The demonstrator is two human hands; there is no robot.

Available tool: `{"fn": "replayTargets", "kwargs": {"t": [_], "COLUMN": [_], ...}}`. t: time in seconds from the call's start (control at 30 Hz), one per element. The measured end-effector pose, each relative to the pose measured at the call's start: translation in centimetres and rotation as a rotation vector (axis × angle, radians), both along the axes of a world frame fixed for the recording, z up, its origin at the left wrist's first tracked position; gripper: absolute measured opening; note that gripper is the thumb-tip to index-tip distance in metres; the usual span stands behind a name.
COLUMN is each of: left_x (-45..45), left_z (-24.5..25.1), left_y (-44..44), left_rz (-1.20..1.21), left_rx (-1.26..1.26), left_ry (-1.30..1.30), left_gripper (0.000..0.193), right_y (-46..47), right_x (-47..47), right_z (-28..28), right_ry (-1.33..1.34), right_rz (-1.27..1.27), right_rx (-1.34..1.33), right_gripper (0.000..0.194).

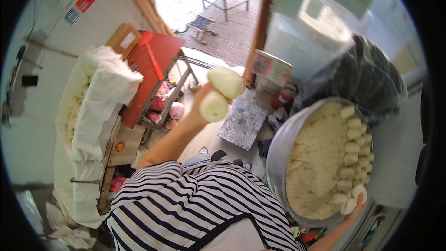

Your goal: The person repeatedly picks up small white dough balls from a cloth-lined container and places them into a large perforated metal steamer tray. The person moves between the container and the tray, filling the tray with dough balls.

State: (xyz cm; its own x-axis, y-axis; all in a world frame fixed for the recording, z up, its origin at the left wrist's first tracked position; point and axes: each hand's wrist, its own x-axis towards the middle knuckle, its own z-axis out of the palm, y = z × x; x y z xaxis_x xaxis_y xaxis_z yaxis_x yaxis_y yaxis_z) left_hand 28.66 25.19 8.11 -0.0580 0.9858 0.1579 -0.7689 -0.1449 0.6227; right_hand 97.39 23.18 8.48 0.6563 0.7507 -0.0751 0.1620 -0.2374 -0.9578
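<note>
My left hand [205, 94] is raised in front of me, closed around two pale steamed buns [225, 83], one above the other. At the lower right, my right hand [356, 209] grips white buns [348, 206] at the near right edge of a big round metal steamer [284, 150]. Rows of similar buns [351, 147] lie along the steamer's right side, on a yellowish cloth-like lining. Part of my right hand is hidden by the buns.
On the left, white cloth [87, 129] partly covers more buns, beside a red table [158, 54] with a red plastic ladle-like tool and a cardboard box [123, 40]. Ahead are a speckled stone block [243, 123], a digital scale [270, 68], a fire extinguisher [283, 97] and a doorway.
</note>
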Motion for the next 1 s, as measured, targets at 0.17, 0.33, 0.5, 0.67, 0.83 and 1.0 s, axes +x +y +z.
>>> {"fn": "replayTargets", "kwargs": {"t": [0.17,0.33,0.5,0.67,0.83,1.0], "left_x": [-22.0,-39.9,-47.8,-51.5,-50.9,-40.6], "left_z": [5.0,10.1,3.0,-3.2,-1.4,-6.4], "left_y": [-15.9,-36.4,-45.2,-44.6,-40.2,-29.1], "left_rz": [0.648,2.002,1.354,0.957,1.351,1.725], "left_rx": [0.115,-0.201,-1.311,-1.806,-1.606,-0.641], "left_ry": [-0.085,0.877,2.176,1.948,2.032,2.13], "left_gripper": [0.046,0.049,0.069,0.064,0.059,0.055], "right_y": [2.1,6.0,3.0,-7.0,-3.5,5.4], "right_x": [-16.4,-45.2,-79.7,-94.3,-86.5,-65.2], "right_z": [-1.7,-7.8,2.7,11.2,4.1,-10.5], "right_ry": [0.218,0.733,1.01,0.585,0.098,-0.178], "right_rz": [0.409,1.173,1.946,2.158,2.363,1.584], "right_rx": [-0.258,-0.26,-0.075,0.123,0.143,-0.265], "right_gripper": [0.055,0.047,0.051,0.059,0.04,0.044]}}
